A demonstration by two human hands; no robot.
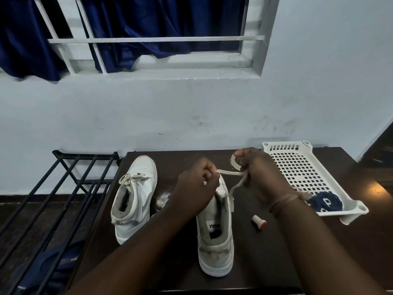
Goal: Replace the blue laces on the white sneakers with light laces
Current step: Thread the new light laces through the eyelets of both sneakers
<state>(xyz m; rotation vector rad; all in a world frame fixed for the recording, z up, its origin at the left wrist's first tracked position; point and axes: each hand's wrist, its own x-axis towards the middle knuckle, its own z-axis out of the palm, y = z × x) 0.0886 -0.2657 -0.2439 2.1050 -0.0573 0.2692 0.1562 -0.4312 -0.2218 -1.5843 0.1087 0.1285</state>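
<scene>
Two white sneakers stand on a dark table (265, 252). The left sneaker (136, 196) wears a light lace tied at its top. Over the right sneaker (215, 237), heel toward me, both my hands hold a light lace (230, 172). My left hand (196, 186) pinches one stretch of it above the shoe's tongue. My right hand (260, 175) grips the other end, which curls in a loop over its fingers and trails down to the shoe. The blue laces (324, 202) lie bundled in a white tray.
The white perforated tray (302, 167) sits at the table's right back. A small white cap with a red end (259, 221) lies beside the right sneaker. A black metal rack (63, 188) stands left of the table, with blue cloth beneath. The wall and window are behind.
</scene>
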